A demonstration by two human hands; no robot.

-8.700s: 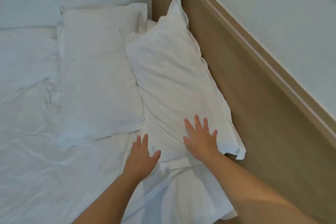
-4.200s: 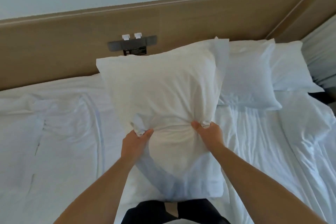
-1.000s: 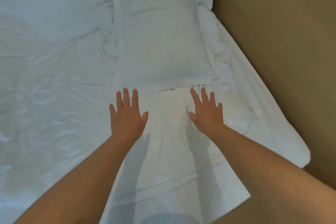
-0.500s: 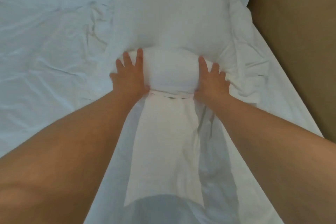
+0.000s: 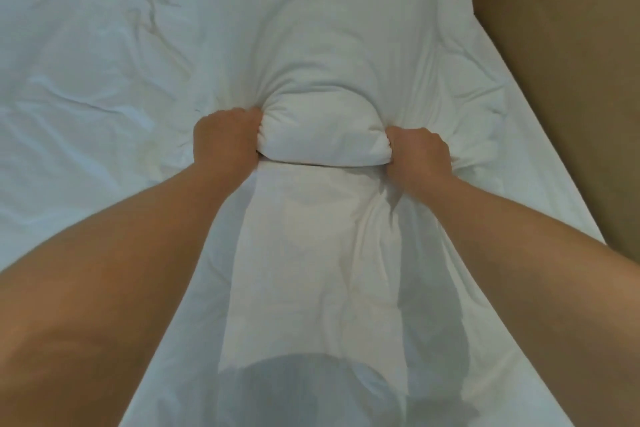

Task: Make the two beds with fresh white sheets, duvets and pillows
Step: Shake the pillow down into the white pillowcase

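Note:
A white pillow (image 5: 322, 55) lies lengthwise on the bed, its near end bunched into a rounded bulge. My left hand (image 5: 227, 140) grips the left side of that bulge, fingers curled into the fabric. My right hand (image 5: 417, 154) grips its right side the same way. The slack end of the pillowcase (image 5: 304, 253) stretches flat from the bulge toward me, between my forearms. A creased white sheet (image 5: 86, 80) covers the mattress to the left.
A tan wooden panel (image 5: 561, 80) runs along the bed's right edge. My shadow falls across the pillowcase at the bottom of the view.
Half a second ago my fingers lay straight against the sides of the pillow's end; they have now curled and dug into the fabric, squeezing the bulge tighter.

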